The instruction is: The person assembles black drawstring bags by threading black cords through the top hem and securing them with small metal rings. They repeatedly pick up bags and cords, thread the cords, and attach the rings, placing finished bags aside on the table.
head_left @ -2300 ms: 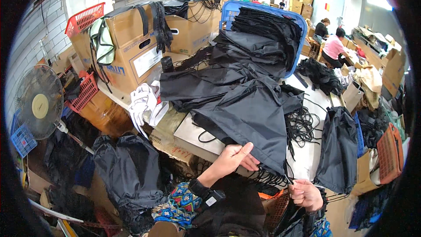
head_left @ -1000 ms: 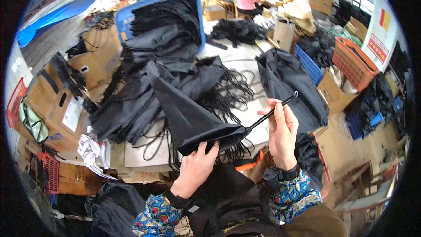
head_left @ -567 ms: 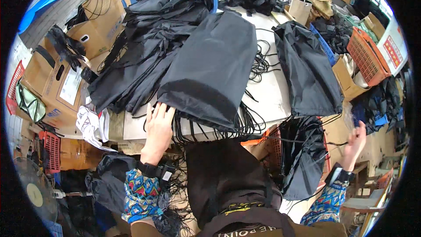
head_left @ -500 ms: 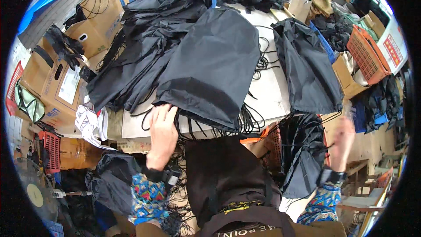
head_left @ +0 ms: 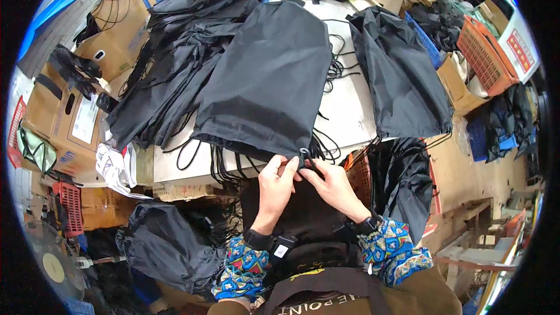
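Note:
A large black fabric drawstring bag (head_left: 265,76) lies flat on top of a pile of similar black bags (head_left: 192,41). Both hands meet at its near right corner. My left hand (head_left: 276,185) is closed, thumb and fingers pinching the fabric at that corner. Beside it, my right hand (head_left: 333,186) pinches black cord (head_left: 313,166) that comes out of the same corner. A small shiny loop (head_left: 304,151) shows just above the fingertips; its kind is unclear. The fingertips partly hide what lies between them.
Another black bag (head_left: 402,76) lies on the right of the white table (head_left: 350,102), its near edge overhanging. Loose cords dangle over the front edge. Cardboard boxes (head_left: 76,111) stand at left, an orange basket (head_left: 487,61) at right. More black bags (head_left: 169,245) hang below the table.
My right hand has come in from the far right to the bag's corner and grips cord. My left hand has slid right along the bag's near edge to the same corner.

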`<state>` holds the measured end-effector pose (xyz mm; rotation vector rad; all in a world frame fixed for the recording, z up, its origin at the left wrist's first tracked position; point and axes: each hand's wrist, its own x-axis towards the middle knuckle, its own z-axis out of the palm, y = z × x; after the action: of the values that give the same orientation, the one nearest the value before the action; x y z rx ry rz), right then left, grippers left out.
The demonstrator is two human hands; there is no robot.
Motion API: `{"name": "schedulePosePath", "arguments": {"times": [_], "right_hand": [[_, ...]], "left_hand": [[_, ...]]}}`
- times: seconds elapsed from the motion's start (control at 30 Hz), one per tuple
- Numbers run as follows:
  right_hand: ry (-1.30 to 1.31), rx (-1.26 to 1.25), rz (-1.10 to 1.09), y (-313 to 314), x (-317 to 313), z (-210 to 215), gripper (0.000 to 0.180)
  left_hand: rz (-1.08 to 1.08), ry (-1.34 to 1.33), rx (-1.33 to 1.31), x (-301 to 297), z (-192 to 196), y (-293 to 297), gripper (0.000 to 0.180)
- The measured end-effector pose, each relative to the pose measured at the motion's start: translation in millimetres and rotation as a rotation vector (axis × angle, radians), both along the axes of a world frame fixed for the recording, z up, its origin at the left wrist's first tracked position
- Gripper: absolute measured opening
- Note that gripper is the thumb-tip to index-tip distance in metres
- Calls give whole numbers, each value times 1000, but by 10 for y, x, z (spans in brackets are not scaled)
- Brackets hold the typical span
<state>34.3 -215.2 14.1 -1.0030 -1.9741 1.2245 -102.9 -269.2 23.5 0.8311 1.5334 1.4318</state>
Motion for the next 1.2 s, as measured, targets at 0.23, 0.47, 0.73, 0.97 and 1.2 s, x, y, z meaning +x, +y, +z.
{"name": "schedulePosePath", "arguments": {"times": [0.23, 0.47, 0.73, 0.97, 1.2], "right_hand": [[33, 127, 65, 7, -108, 120, 13], [69, 175, -7, -3, 15, 138, 22], [-158, 359, 33, -236, 143, 370, 8], [-238, 378, 1, -224, 76, 392, 5], [-279, 538, 84, -173, -89, 405, 11]], "left_hand": [[-12, 647, 227, -65, -18, -109, 15], [-28, -415, 106, -76, 159, -122, 20], [36, -495, 135, -73, 67, -113, 14], [28, -429, 127, -67, 72, -152, 14], [33, -287, 175, -52, 129, -171, 14]]}}
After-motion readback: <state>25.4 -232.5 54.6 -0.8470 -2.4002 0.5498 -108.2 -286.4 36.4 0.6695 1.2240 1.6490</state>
